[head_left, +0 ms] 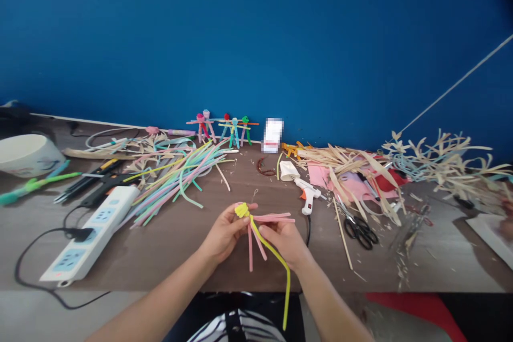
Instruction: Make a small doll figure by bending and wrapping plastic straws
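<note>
- Blue wall (256, 37) rises behind a brown tabletop (168, 262), with small pipe-cleaner figures (224, 129) along its far edge and dried palm strips (344, 171) heaped toward its right end.
- Left hand (226, 232) is clenched, pinching a yellow pipe-cleaner knot (242, 210) where pink pipe cleaners (272, 218) branch out.
- Right hand (282, 240) grasps the long yellow pipe cleaner (276, 256) below the knot, and its free end hangs past the tabletop's near edge.
- Both hands hold this work above the middle of the near edge.
- Slackened fingers could let the knot loosen and the pink pipe cleaners slip free.
- Swinging, the yellow end could catch on the near edge and bend out of shape.
- Just beyond the right hand, a hot glue gun (308, 195) lies within reach; if it is on, which cannot be told, a careless move could burn skin.
</note>
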{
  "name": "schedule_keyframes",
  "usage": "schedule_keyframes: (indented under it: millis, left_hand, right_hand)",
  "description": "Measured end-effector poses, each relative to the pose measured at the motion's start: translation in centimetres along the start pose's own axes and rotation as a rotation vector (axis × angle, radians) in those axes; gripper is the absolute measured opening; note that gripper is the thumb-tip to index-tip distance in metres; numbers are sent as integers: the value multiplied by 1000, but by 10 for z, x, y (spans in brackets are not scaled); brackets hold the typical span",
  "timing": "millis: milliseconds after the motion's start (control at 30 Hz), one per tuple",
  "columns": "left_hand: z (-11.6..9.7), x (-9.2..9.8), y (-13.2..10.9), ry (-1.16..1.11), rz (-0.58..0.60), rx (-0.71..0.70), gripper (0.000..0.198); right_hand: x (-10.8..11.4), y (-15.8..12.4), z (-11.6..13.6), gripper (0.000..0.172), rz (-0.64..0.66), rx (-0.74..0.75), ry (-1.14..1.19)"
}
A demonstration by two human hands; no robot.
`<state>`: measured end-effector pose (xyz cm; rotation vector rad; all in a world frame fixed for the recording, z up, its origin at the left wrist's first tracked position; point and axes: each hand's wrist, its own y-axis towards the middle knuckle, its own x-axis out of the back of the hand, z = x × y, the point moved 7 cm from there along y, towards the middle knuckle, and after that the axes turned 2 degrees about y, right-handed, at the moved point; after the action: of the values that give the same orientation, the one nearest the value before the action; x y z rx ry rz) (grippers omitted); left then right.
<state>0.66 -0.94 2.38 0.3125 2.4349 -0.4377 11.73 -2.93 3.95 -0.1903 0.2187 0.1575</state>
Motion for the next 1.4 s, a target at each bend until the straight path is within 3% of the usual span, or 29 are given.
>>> schedule_keyframes:
  millis: [133, 333, 567, 700, 833, 933, 1267, 1400]
  left_hand:
    - [-2, 2, 2, 88, -38, -57, 27]
    - [2, 3, 1, 153, -58, -22, 23]
    - [5, -4, -2, 176, 9, 26, 14]
    - [8, -4, -3, 199, 15, 57, 14]
    - [6, -3, -5, 247, 9, 71, 16]
    - [4, -5, -6, 279, 17, 96, 17]
    - [7, -7, -10, 291, 53, 236, 18]
    - [4, -7, -10, 307, 80, 254, 18]
  right_hand:
    - [-1, 2, -8, 20, -32, -12, -12]
    - [0, 3, -5, 20, -69, 9, -42]
    - [2, 4, 10, 7, -139, 134, -330]
    - [-1, 1, 16, 8, -130, 172, -451]
    - [-8, -7, 36, 12, -137, 388, -746]
    - [-16, -15, 48, 16, -102, 551, -965]
    - [-22, -24, 43, 15, 140, 699, -1327]
    - [-14, -16, 45, 14, 104, 539, -1198]
